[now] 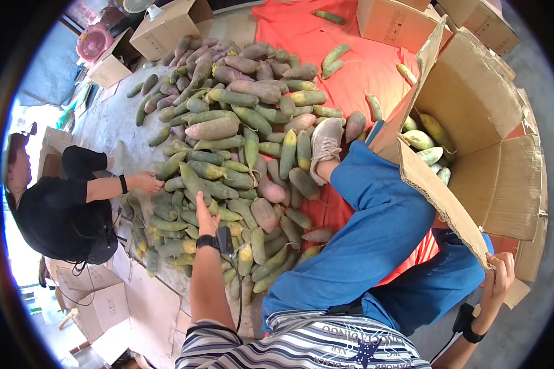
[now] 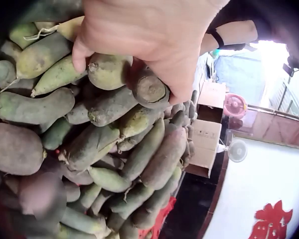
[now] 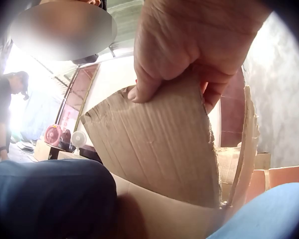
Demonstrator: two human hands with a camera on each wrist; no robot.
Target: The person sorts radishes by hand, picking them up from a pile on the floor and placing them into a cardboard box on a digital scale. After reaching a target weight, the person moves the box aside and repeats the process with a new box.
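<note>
My left hand [image 1: 207, 218] is over the near side of a big heap of green radishes [image 1: 218, 128]. Its thumb and fingers hold the near end of one long green radish [image 1: 192, 182]. In the left wrist view, the round cut end of that radish [image 2: 152, 89] shows beside the thumb, under the hand [image 2: 144, 30]. My right hand [image 1: 502, 274] pinches the edge of a cardboard flap [image 3: 159, 139], thumb on one face and fingers behind. That flap belongs to a tall open carton [image 1: 505, 184] at my right, with several radishes [image 1: 436, 134] inside.
Another person [image 1: 61, 203] crouches at the left, reaching into the heap with one hand [image 1: 146, 182]. A red sheet [image 1: 289, 27] lies under part of the heap, with a few loose radishes on it. More cartons [image 1: 388, 24] and a pink fan [image 1: 95, 43] stand at the back.
</note>
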